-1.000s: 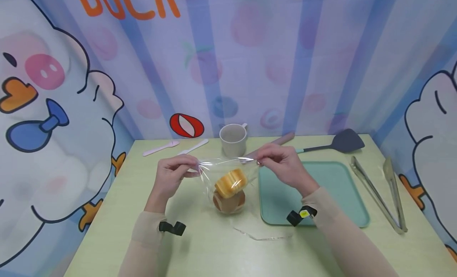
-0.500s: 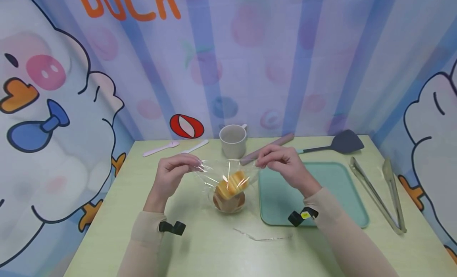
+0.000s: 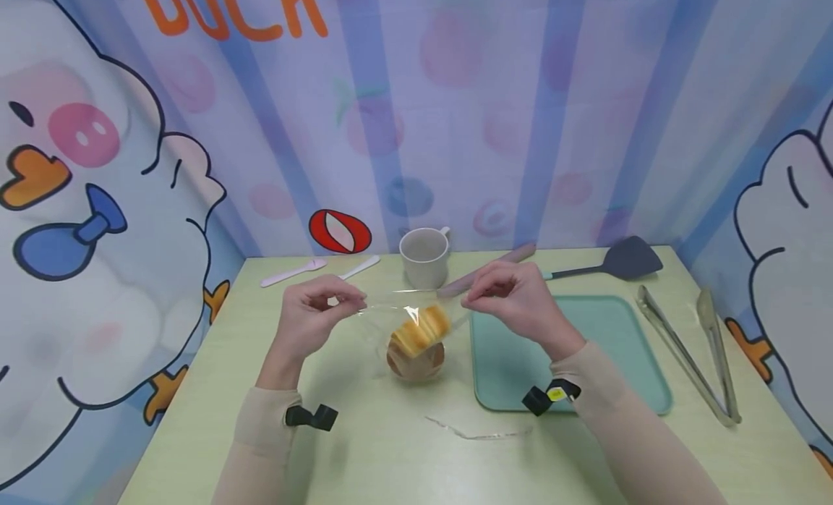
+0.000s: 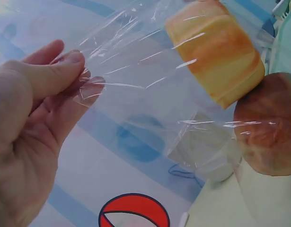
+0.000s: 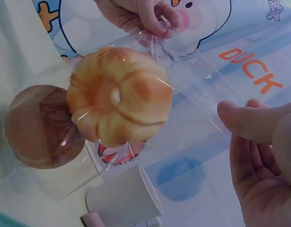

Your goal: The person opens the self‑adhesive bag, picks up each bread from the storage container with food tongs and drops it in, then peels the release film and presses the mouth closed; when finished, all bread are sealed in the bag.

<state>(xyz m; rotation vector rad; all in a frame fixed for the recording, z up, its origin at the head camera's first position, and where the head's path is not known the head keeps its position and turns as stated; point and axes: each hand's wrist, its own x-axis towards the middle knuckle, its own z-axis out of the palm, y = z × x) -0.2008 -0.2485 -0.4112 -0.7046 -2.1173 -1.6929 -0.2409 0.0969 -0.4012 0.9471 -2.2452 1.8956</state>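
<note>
A clear plastic bag (image 4: 136, 71) hangs between my hands, its mouth upward. My left hand (image 3: 309, 317) pinches one upper corner of it between thumb and fingers. The opposite corner is pinched in my right hand (image 3: 517, 302). Inside, a golden ring-shaped bread (image 5: 143, 94) with a ridged top leans at a tilt. Below it in the head view lies a round brown bun (image 3: 416, 366), partly covered by the golden bread. The right wrist view shows the bun (image 5: 43, 127) beside the ring bread, behind the shiny film.
A green tray (image 3: 579, 389) lies right of the bag, with metal tongs (image 3: 690, 367) beyond it. Behind stand a grey cup (image 3: 425, 262), a mauve stick (image 3: 497, 266) and a dark spatula (image 3: 631, 259). A pink fork (image 3: 293, 272) lies back left. A thin clear strip (image 3: 478, 434) lies in front.
My fingers have shifted on the bag's corners, and my left hand's knuckles are more raised. The bag's top edge looks less taut. The breads have moved very slightly left.
</note>
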